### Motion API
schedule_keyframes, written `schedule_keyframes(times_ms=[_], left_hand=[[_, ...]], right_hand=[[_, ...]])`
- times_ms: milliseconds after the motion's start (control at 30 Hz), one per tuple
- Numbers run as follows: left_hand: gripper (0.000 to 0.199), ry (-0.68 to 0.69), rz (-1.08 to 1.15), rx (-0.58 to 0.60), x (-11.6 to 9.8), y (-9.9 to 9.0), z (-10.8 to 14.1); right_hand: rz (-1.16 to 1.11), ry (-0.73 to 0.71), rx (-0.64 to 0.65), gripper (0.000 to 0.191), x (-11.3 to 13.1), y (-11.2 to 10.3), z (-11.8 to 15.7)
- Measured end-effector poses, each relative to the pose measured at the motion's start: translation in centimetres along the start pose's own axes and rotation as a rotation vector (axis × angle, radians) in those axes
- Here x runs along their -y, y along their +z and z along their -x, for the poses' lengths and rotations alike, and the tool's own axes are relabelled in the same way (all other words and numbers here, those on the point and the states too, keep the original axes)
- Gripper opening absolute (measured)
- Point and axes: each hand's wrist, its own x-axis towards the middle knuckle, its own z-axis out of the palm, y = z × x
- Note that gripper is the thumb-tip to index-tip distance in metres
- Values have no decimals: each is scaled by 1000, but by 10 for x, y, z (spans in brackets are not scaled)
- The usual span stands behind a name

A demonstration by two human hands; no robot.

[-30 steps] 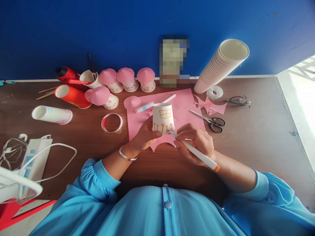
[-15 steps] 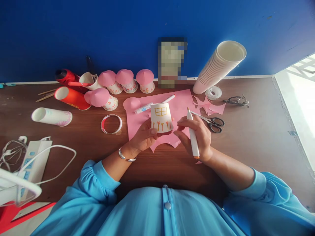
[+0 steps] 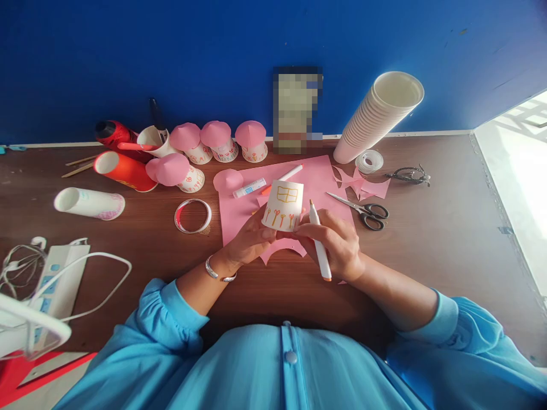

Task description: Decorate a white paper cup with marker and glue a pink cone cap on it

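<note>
My left hand (image 3: 250,236) grips a white paper cup (image 3: 284,206), held upside down and slightly tilted over the pink paper (image 3: 239,219). A yellow-brown window and a row of small orange and yellow flowers are drawn on its side. In my right hand (image 3: 335,245) is a white marker (image 3: 319,242), uncapped, its orange-brown tip pointing up beside the cup. The fingertips of that hand reach the cup's lower right edge; whether they press on it is hard to tell. Another marker (image 3: 293,172) and a glue stick (image 3: 249,188) lie on the pink paper behind the cup.
Black-handled scissors (image 3: 372,216) lie at right, near pink scraps (image 3: 361,183), clear tape (image 3: 368,162) and glasses (image 3: 408,175). Tall stacked cups (image 3: 378,117) stand behind. Cups with pink cone roofs (image 3: 216,134) line the back left. A tape roll (image 3: 192,216) and power strip (image 3: 64,279) are left.
My right hand has moved left with the marker, up to the cup. The cup has tilted a little to the right in my left hand.
</note>
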Motion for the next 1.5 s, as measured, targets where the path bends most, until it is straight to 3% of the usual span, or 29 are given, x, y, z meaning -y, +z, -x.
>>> schedule_keyframes(times_ms=[100, 233, 400, 533, 767, 1500], left_hand=[[65, 5, -39, -15, 1, 0, -1], [55, 4, -71, -85, 3, 0, -1], [54, 30, -27, -140, 3, 0, -2], [48, 32, 6, -113, 0, 2, -1], [52, 14, -9, -125, -2, 5, -2], [48, -1, -39, -117, -1, 1, -1]], right_hand=[[19, -68, 40, 33, -1, 0, 2], [11, -102, 58, 35, -2, 1, 4], [-23, -99, -18, 37, 1, -1, -1], [-90, -4, -74, 47, 8, -7, -8], [-285, 161, -91, 21, 14, -8, -9], [-189, 112, -34, 15, 15, -9, -13]])
